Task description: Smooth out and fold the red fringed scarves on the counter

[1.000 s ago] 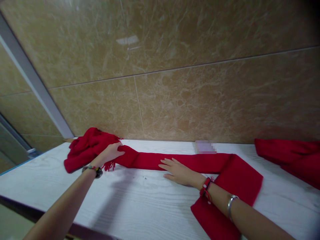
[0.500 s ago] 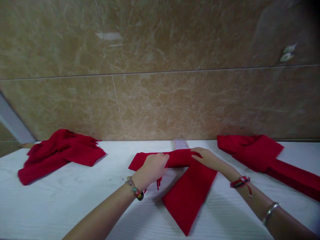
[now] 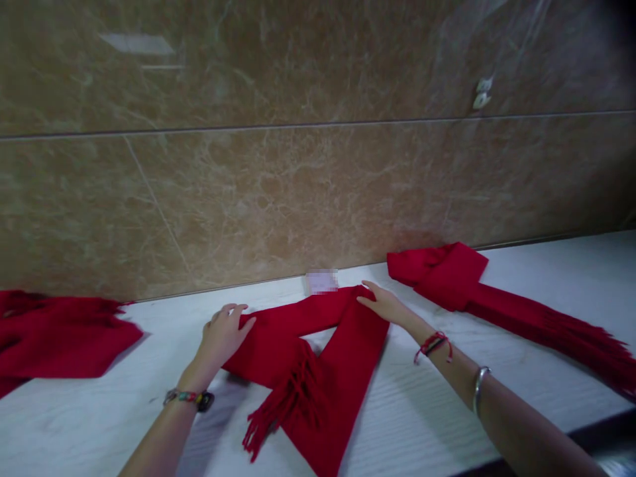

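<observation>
A red fringed scarf [image 3: 355,371] lies folded in a loop on the white table, its two ends crossing toward me. The fringe [image 3: 298,391] spreads over the other end. At the loop's left bend is my left hand [image 3: 221,338], open, with thumb and fingers apart and the thumb near the cloth's edge. My right hand [image 3: 385,305] rests on the upper right fold, its fingers stretched out and apart. I cannot tell how firmly either hand presses on the cloth.
Another red scarf [image 3: 450,281] lies to the right, knotted or folded, with its fringed tail running right. A crumpled red scarf [image 3: 74,334] is at the left. A small pale card or packet [image 3: 322,281] sits by the tiled wall [image 3: 298,199]. The white table [image 3: 422,391] has a dark front edge.
My left hand has gone from closed at the scarf's middle to open at its left bend. The fringed end now lies across the other end. The view has turned right.
</observation>
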`<state>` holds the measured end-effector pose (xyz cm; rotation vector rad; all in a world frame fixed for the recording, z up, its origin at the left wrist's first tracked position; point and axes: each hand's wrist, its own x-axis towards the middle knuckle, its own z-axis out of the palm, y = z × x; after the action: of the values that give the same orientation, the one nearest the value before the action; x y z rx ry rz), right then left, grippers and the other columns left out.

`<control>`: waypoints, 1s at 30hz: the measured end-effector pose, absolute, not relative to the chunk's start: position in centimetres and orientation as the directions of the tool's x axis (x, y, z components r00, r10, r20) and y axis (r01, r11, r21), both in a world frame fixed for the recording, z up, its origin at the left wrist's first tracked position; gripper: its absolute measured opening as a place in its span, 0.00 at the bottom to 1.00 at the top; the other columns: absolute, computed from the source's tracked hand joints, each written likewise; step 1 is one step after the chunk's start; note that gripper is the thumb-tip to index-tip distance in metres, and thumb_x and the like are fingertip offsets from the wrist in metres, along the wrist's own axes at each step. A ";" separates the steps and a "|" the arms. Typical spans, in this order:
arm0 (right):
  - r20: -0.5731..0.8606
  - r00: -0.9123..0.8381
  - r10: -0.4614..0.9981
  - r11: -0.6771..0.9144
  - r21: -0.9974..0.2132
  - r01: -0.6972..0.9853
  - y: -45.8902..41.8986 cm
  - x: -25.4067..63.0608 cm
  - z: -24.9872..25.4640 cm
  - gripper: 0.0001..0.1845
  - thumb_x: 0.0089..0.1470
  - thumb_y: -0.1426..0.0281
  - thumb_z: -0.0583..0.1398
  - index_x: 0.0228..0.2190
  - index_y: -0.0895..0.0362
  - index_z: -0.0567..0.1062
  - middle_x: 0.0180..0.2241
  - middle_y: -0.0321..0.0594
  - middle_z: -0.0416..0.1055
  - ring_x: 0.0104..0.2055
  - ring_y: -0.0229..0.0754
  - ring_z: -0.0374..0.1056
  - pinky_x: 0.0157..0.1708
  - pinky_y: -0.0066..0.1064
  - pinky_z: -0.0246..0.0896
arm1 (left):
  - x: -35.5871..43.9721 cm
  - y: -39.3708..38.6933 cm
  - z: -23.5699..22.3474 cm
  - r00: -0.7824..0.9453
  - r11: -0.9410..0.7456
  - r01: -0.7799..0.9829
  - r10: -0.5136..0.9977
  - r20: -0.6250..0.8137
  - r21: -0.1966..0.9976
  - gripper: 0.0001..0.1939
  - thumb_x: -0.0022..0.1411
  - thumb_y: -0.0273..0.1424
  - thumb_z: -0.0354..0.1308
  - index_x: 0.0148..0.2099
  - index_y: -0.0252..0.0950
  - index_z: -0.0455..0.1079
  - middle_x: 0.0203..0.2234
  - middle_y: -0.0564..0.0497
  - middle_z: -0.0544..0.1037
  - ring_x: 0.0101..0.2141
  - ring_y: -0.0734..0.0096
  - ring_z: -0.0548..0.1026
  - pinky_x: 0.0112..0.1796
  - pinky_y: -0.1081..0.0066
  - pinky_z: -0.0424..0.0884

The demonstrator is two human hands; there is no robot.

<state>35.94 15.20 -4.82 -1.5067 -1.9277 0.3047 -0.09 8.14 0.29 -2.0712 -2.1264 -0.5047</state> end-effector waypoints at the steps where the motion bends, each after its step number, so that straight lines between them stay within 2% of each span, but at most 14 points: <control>1: 0.350 -0.111 0.930 0.302 -0.557 0.774 15.3 36.1 -4.8 0.24 0.48 0.68 0.58 0.48 0.61 0.66 0.46 0.51 0.68 0.48 0.47 0.65 0.48 0.37 0.58 | -1.0 8.6 -0.5 -0.054 0.012 0.986 0.966 0.253 0.164 0.22 0.56 0.41 0.47 0.47 0.33 0.66 0.44 0.43 0.72 0.44 0.59 0.69 0.45 0.64 0.64; 5: 0.341 -0.085 0.936 0.277 -0.566 0.776 16.0 36.4 -4.4 0.22 0.46 0.71 0.60 0.45 0.60 0.68 0.40 0.47 0.72 0.41 0.44 0.69 0.42 0.34 0.63 | -3.0 9.3 -1.4 -0.160 0.113 0.973 0.959 0.233 0.200 0.28 0.53 0.46 0.47 0.49 0.30 0.66 0.42 0.42 0.74 0.46 0.57 0.69 0.46 0.66 0.63; 7: 0.354 -0.075 0.932 0.277 -0.567 0.776 16.5 36.4 -3.9 0.21 0.46 0.72 0.60 0.45 0.60 0.69 0.39 0.46 0.73 0.39 0.43 0.69 0.39 0.33 0.64 | -3.3 9.1 -0.9 -0.223 0.173 0.952 0.957 0.184 0.254 0.30 0.53 0.46 0.47 0.51 0.30 0.64 0.41 0.41 0.74 0.44 0.57 0.70 0.44 0.65 0.65; 11: 0.393 -0.078 0.916 0.301 -0.547 0.781 17.5 35.8 -3.1 0.20 0.47 0.73 0.59 0.44 0.58 0.69 0.39 0.44 0.72 0.40 0.42 0.69 0.41 0.34 0.63 | -3.2 8.3 0.2 -0.182 0.155 0.923 0.982 0.044 0.352 0.31 0.52 0.47 0.48 0.51 0.29 0.63 0.40 0.41 0.75 0.40 0.59 0.73 0.40 0.67 0.67; 14: 0.407 -0.103 0.908 0.322 -0.517 0.793 17.8 35.1 -3.1 0.20 0.46 0.75 0.58 0.44 0.59 0.69 0.40 0.46 0.72 0.40 0.43 0.68 0.42 0.37 0.62 | -3.2 8.3 0.0 -0.194 0.160 0.929 0.979 0.070 0.333 0.31 0.52 0.48 0.48 0.50 0.30 0.64 0.39 0.41 0.75 0.39 0.58 0.73 0.38 0.66 0.68; 17: 0.428 -0.152 0.891 0.365 -0.475 0.801 17.3 34.7 -3.2 0.20 0.47 0.77 0.56 0.45 0.62 0.68 0.43 0.51 0.69 0.45 0.45 0.65 0.47 0.39 0.58 | -3.3 8.6 -0.6 -0.195 0.155 0.946 0.974 0.115 0.285 0.30 0.54 0.46 0.46 0.50 0.28 0.65 0.36 0.41 0.75 0.38 0.58 0.73 0.39 0.65 0.68; 19: 0.450 -0.183 0.874 0.399 -0.450 0.799 16.5 34.7 -2.9 0.21 0.48 0.78 0.55 0.46 0.63 0.68 0.46 0.52 0.66 0.49 0.45 0.61 0.50 0.40 0.54 | -3.0 8.6 -0.6 -0.178 0.128 0.966 0.960 0.218 0.225 0.28 0.55 0.45 0.45 0.49 0.29 0.66 0.38 0.40 0.74 0.41 0.56 0.72 0.42 0.63 0.66; 21: 0.496 -0.271 0.825 0.493 -0.396 0.775 15.4 34.8 -2.3 0.21 0.49 0.78 0.54 0.47 0.61 0.67 0.50 0.51 0.62 0.53 0.45 0.57 0.53 0.40 0.51 | -2.2 8.1 -0.2 -0.063 0.002 0.985 0.935 0.348 0.175 0.26 0.55 0.44 0.45 0.49 0.33 0.66 0.43 0.41 0.71 0.45 0.57 0.68 0.45 0.62 0.64; 23: 0.522 -0.439 0.731 0.642 -0.310 0.701 14.3 34.8 -1.4 0.20 0.50 0.77 0.54 0.47 0.58 0.68 0.52 0.48 0.60 0.54 0.44 0.54 0.54 0.41 0.49 | -1.0 7.4 0.5 0.145 -0.223 0.961 0.911 0.386 0.166 0.23 0.56 0.44 0.45 0.49 0.36 0.66 0.46 0.44 0.70 0.47 0.60 0.67 0.48 0.63 0.62; 26: 0.428 -0.695 0.577 0.814 -0.235 0.531 12.5 34.1 -0.3 0.18 0.52 0.75 0.55 0.46 0.56 0.69 0.50 0.44 0.63 0.55 0.43 0.54 0.54 0.41 0.47 | 1.2 6.4 1.2 0.426 -0.478 0.851 0.870 0.249 0.218 0.22 0.58 0.43 0.46 0.49 0.37 0.65 0.46 0.47 0.71 0.47 0.63 0.67 0.50 0.64 0.61; 30: 0.277 -0.823 0.496 0.867 -0.206 0.454 10.9 32.7 0.0 0.15 0.52 0.72 0.57 0.44 0.55 0.71 0.45 0.42 0.67 0.53 0.42 0.55 0.55 0.44 0.42 | 2.5 5.8 0.6 0.520 -0.530 0.820 0.847 0.106 0.215 0.21 0.57 0.42 0.51 0.51 0.40 0.66 0.47 0.48 0.71 0.48 0.61 0.66 0.50 0.62 0.59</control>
<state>32.66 10.91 0.03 -0.7116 -2.7169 0.1875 2.54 5.83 0.65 -2.8567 -1.5766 -0.3260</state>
